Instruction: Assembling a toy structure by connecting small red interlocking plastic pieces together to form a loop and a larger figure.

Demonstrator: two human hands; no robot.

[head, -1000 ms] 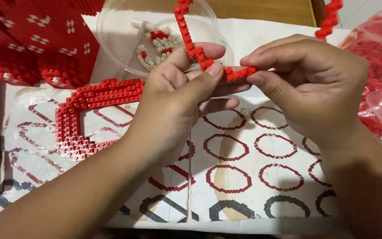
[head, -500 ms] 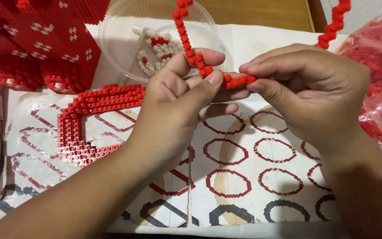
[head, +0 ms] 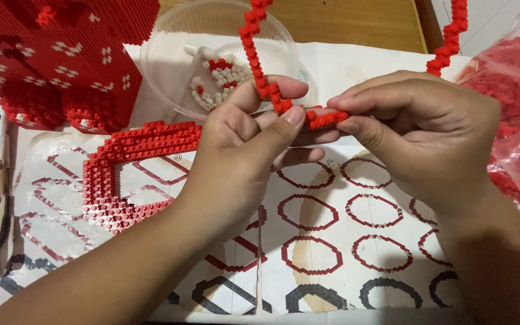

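Pinching the red brick strip (head: pixel 326 117) from both ends, you've got the left hand (head: pixel 242 144) and right hand (head: pixel 428 132) closed on it, w/ fingertips almost touching, above the printed instruction sheet (head: pixel 332 241) near its far edge. Squeeze or bend too hard & the joint may snap; bits could drop by the clear bowl (head: pixel 170 72) or the red frame piece (head: pixel 121 174).

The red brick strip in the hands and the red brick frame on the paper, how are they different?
The strip is thin, one brick wide, and bends upward in a zigzag; the frame is thick, stacked in layers, and forms a corner shape. The strip is held in the air by the left hand and right hand; the frame lies flat on the instruction sheet, untouched. Both are made of tiny red bricks.
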